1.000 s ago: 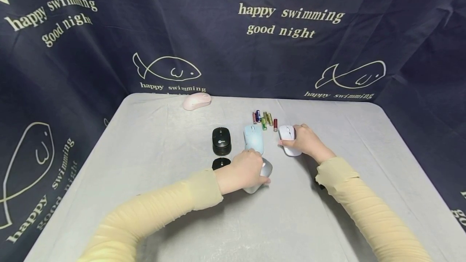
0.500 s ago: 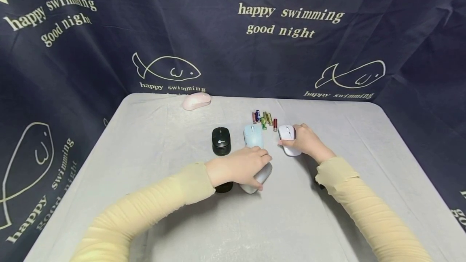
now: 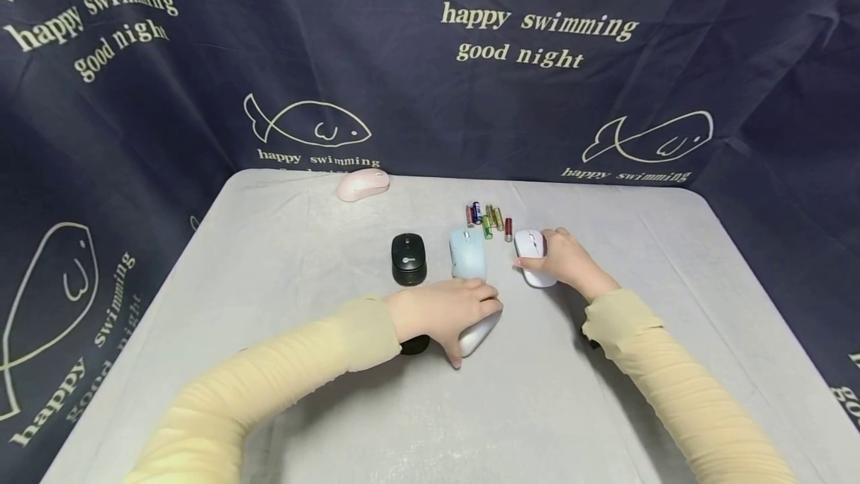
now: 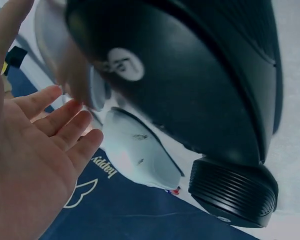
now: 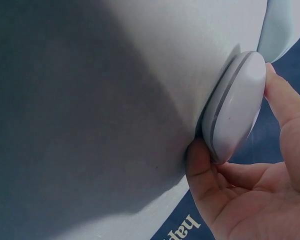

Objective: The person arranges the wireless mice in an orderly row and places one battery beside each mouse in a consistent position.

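Note:
In the head view, my left hand (image 3: 449, 310) lies over a grey-and-white computer mouse (image 3: 480, 334), thumb by its near end and fingers across its far part. The left wrist view shows those fingers (image 4: 72, 120) fairly straight beside the mouse's grey side (image 4: 52, 37). My right hand (image 3: 567, 264) grips a white computer mouse (image 3: 528, 245) at its sides, thumb on the left. In the right wrist view, this mouse (image 5: 237, 105) sits between thumb and fingertips. A black mouse (image 3: 415, 346) is partly hidden under my left wrist and looms large in the left wrist view.
Beyond my left hand lie a light-blue mouse (image 3: 468, 254) and a second black mouse (image 3: 408, 260). Several small batteries (image 3: 487, 222) cluster behind them. A pink mouse (image 3: 363, 185) rests at the table's back left edge. A dark printed curtain (image 3: 430, 118) hangs behind the table.
My left hand has turned and spread: its fingers now reach rightward over the grey-and-white mouse and its thumb has swung down and left. My right hand and the white mouse stay in place.

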Tool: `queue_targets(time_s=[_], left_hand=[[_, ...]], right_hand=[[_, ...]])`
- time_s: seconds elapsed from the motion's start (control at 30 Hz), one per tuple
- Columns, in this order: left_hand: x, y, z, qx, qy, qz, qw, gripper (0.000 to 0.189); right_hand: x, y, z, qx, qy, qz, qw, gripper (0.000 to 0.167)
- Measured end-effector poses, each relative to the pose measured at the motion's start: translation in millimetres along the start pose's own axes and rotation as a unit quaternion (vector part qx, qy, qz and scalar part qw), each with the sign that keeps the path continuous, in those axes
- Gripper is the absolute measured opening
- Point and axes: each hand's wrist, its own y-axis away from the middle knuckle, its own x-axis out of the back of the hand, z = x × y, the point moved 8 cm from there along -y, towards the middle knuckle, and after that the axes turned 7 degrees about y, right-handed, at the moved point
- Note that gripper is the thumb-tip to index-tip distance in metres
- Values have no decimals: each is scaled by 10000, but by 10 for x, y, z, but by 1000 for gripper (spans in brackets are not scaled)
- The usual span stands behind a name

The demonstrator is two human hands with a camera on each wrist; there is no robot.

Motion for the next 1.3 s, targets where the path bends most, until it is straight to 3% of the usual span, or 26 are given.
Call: queue_targets(time_s=[0.83, 1.1, 1.3], left_hand=[[-56, -67, -9, -89, -43, -111, 9999, 106], [-66, -53, 14, 127, -118, -59, 9998, 105], [-25, -27, 29, 471, -72, 202, 9987, 104]], right_hand=[[-6, 0, 8, 38, -7, 44, 10000, 78], [-14, 3, 13, 23, -25, 55, 10000, 79], [-13, -2, 13, 55, 53, 113, 9999, 78]])
